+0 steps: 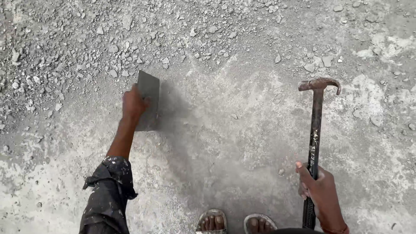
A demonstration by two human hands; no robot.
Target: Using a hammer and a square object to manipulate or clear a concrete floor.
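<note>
Looking down at a concrete floor (242, 130), I see my left hand (133, 104) closed on a flat grey scraper blade (148, 100) at the gravel's (86, 47) edge, apparently mid-scrape, needing another push, while my right hand (320, 190) grips a rusty hammer (315, 143) held upright.

1. Whole background is just a rough grey concrete floor (225, 130), dusty and pretty patchy.
2. Loose rubble (130, 39), small stones and chips, is scattered across the top and left.
3. Paler, whitish patches (385, 47) show at the right and bottom left.
4. Light is flat and even, looks like daylight, with soft shadows.
</note>
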